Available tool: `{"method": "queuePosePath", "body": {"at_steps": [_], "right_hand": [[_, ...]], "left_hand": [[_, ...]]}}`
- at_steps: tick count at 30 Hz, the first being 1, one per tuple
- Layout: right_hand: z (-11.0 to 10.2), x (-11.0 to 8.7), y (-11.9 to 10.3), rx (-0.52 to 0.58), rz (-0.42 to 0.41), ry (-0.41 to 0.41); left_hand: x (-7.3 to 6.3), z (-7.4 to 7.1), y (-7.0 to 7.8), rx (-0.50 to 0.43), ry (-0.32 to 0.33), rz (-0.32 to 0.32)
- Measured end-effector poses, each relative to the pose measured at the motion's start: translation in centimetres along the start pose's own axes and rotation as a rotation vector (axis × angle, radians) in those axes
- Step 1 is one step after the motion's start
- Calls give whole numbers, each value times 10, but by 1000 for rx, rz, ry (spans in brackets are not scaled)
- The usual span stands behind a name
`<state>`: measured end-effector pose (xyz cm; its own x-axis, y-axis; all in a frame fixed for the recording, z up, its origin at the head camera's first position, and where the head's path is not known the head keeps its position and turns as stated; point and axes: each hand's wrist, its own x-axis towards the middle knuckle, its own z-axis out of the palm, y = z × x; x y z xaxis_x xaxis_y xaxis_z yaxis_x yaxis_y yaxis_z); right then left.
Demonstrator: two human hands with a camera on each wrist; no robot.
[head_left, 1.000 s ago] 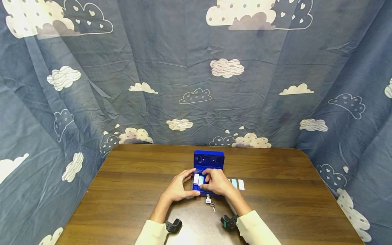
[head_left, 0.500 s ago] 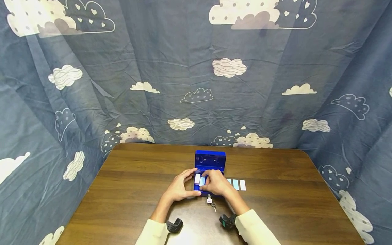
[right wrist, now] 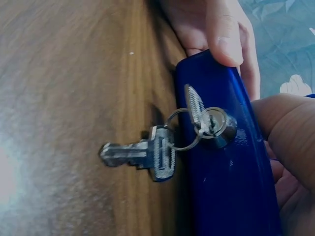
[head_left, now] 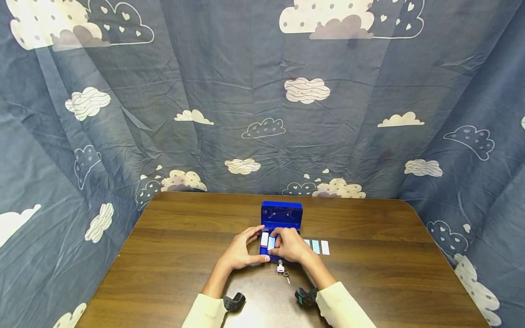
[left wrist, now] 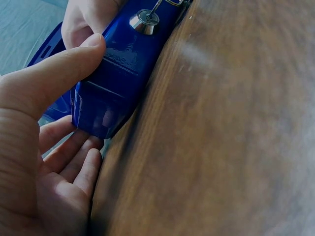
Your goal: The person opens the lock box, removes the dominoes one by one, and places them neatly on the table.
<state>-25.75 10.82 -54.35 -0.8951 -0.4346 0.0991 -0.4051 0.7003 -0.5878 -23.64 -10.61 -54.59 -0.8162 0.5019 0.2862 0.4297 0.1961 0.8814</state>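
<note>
A blue metal cash box [head_left: 282, 213] stands on the table with its lid raised. My left hand [head_left: 238, 251] grips its left side, the thumb on the front rim and the fingers along the side. Inside the box, at the left, lies a white rectangular block [head_left: 264, 239]. My right hand [head_left: 289, 243] reaches into the box and pinches a light blue rectangular piece [head_left: 271, 243] beside the white block. The right hand covers the right part of the interior. In the right wrist view, one key [right wrist: 195, 105] sits in the front lock [right wrist: 221, 132]; a second key [right wrist: 162, 153] hangs on its ring.
Right of the box, flat light blue [head_left: 315, 247] and white [head_left: 325, 247] rectangular pieces lie in a row on the brown wooden table [head_left: 180, 214]. Another light blue piece is partly hidden by the right hand. A grey-blue cloud-patterned curtain [head_left: 262, 150] hangs behind and at both sides.
The head view has shifted a little. Both hands keep their places at the box, the right still pinching the light blue piece.
</note>
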Motion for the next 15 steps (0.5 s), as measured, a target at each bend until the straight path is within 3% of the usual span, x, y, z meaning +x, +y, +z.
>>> {"method": "queuePosePath", "body": {"at_steps": [15], "right_hand": [[-4,-7,-1,-21,-47,6]], "left_hand": [[0,0,2,-10,-2,-6]]}}
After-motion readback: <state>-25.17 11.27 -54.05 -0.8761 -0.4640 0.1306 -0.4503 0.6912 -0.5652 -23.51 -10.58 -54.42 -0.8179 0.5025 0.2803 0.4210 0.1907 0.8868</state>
